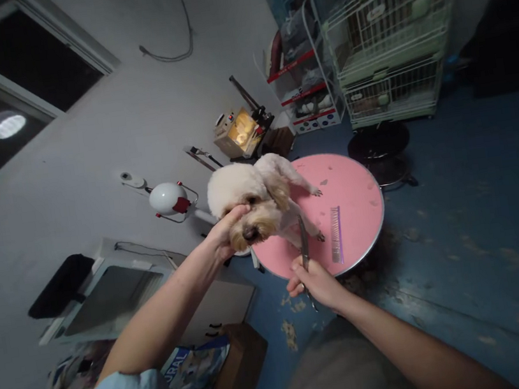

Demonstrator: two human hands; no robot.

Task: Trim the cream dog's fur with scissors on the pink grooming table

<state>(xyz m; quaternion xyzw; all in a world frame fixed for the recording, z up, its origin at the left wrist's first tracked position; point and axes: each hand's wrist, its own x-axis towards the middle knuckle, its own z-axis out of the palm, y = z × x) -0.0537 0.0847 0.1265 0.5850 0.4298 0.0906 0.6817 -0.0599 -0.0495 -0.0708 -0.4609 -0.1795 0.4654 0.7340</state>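
A small white dog [232,188] with tan fur round its muzzle stands on a round pink table [359,196]. My left hand [228,230] is closed on the side of the dog's muzzle, its thumb lying across the snout below the eyes. In my right hand [311,280] is a pair of scissors [304,243], blades pointing up beside the dog's front leg; the handles stick out below my fingers. A metal comb [337,235] with a purple edge lies on the table, to the right of the dog's front paw.
Behind the table are a black stool [378,142], wire cages [391,66] and a white shelf rack [303,72]. A white lamp [168,199] hangs at the wall on the left. A cardboard box [241,358] sits below. Fur clippings lie on the blue floor [459,205].
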